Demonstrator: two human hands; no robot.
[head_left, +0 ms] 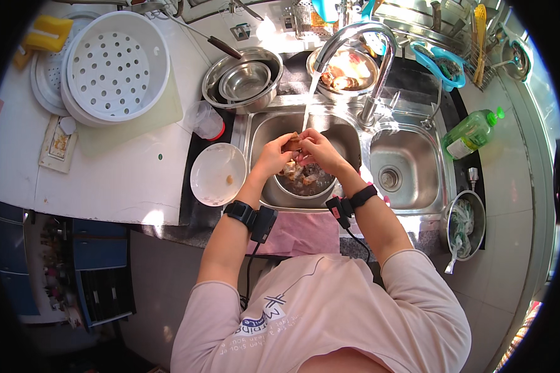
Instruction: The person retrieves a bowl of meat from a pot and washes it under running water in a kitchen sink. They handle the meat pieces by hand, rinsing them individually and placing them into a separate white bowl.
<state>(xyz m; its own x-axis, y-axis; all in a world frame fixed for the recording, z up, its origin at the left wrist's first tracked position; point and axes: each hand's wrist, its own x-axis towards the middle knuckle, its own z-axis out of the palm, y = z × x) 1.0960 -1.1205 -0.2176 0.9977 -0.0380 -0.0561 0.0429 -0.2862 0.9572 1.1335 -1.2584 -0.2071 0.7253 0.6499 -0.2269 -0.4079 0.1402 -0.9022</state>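
Both hands meet over a metal bowl (304,196) in the left sink basin (267,120). My left hand (278,155) holds a brownish piece of what looks like meat (292,143). The fingers of my right hand (321,151) are closed on the same piece from the other side, partly hiding it. Water runs from the curved chrome faucet (387,42) and falls just behind my fingers. Under my hands, more brownish pieces (310,179) lie in the bowl's cloudy water.
A white bowl (214,168) with a small scrap stands left of the sink. Behind are nested steel bowls (269,100) and a steel bowl of meat (346,95). At right are the second basin (413,196), a green soap bottle (471,135) and a metal pot (479,219) holding plastic bags.
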